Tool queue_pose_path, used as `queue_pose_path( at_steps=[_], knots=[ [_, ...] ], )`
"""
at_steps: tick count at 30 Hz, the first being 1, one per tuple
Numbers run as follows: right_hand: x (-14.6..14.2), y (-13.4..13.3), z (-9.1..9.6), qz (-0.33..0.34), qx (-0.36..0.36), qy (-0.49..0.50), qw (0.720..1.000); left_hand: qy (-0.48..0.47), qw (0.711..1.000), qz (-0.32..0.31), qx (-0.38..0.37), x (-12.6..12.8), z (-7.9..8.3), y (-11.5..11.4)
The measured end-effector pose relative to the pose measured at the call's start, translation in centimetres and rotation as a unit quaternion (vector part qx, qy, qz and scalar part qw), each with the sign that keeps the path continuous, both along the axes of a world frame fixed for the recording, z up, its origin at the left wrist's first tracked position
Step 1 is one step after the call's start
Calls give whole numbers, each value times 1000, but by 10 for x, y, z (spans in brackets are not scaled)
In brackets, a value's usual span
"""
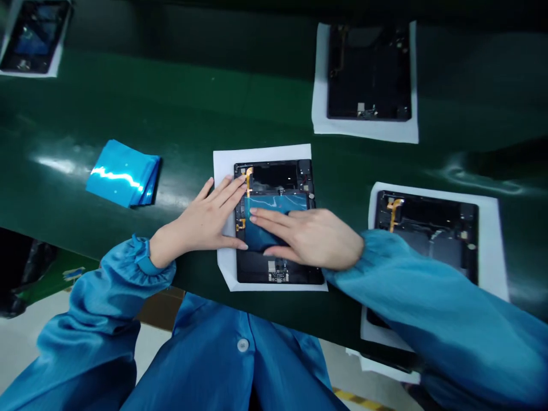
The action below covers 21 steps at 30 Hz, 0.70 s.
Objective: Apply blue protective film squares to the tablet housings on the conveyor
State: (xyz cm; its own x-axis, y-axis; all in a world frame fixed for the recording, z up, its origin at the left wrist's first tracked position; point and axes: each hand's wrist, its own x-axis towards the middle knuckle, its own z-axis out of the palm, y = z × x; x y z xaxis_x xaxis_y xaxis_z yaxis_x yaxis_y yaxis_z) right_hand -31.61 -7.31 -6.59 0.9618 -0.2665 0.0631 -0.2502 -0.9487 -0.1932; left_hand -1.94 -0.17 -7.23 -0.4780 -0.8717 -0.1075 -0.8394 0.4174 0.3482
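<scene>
An opened tablet housing [257,267] lies on a white sheet [224,268] in front of me, its inner parts showing. Across its middle is a glossy blue film [261,237], partly covered by my right hand [310,235]. That hand presses down with its fingers stretched out, the fingertips near the film's left edge. My left hand [203,220] rests flat with fingers spread at the housing's left edge, its fingertips close to an orange flex cable [249,184]. Neither hand grips anything.
A stack of blue film sheets [122,174] lies to the left on the green table [184,103]. More opened housings on white sheets lie at the back right [370,74], at the right [454,222] under my sleeve, and at the far left [34,37].
</scene>
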Motion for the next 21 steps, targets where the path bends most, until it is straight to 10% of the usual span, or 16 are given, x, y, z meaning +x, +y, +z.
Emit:
queue_pose_path(
  at_steps=[21],
  knots=[
    [-41,14,-12,-113,-4,-28,993,6,1000,-4,27,4,-6,-6]
  ],
)
